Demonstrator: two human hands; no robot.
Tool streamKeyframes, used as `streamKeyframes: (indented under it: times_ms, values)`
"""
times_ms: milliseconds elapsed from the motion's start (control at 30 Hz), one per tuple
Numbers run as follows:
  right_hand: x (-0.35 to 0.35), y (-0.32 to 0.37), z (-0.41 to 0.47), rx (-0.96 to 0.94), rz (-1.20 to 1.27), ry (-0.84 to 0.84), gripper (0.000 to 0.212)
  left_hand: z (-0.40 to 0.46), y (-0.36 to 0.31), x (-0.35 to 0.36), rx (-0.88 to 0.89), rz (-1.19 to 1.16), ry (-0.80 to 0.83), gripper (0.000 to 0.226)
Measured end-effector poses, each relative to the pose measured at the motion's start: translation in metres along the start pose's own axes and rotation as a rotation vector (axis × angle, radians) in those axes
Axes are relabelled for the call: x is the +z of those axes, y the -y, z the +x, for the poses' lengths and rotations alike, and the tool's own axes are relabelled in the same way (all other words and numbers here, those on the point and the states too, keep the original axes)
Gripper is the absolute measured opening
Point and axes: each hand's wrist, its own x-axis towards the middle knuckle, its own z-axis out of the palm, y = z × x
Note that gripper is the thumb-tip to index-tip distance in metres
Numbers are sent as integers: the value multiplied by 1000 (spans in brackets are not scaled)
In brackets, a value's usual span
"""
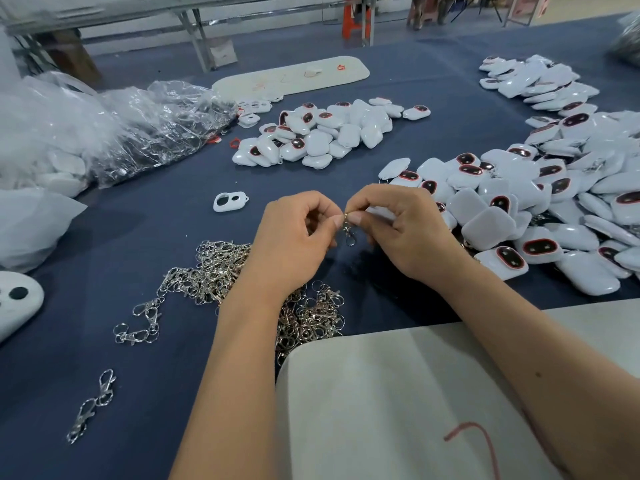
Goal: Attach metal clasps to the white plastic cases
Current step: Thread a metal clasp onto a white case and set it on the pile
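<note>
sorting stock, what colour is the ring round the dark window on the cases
Red, on the white cases, clearest in the head view.

No wording, brand or number can be read anywhere on the work table. The long white board (291,77) at the far side carries a small red mark (341,67) (too blurred to tell whether it is a letter or a logo), and the pale sheet (398,403) nearest the camera shows a curved red line (474,434) that forms no legible character.
</note>
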Motion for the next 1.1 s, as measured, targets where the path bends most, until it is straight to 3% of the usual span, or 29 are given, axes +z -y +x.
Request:
streamKeyframes:
  times_ms: [333,533,667,933,1100]
  values:
    - [-1,-1,2,-123,-234,-2,9,-2,-4,3,83,118,-44,20]
    - [-1,0,2,170,200,-40,10,-1,-8,6,205,101,-154,15]
    - [-3,-1,2,249,253,-50,10,1,-9,10,246,97,-176,15]
    - [-1,8,0,13,-126,-120,11,1,-2,10,242,114,-150,12]
    - [-1,7,1,-42,-206,-152,8,0,-6,10,301,171,-174,12]
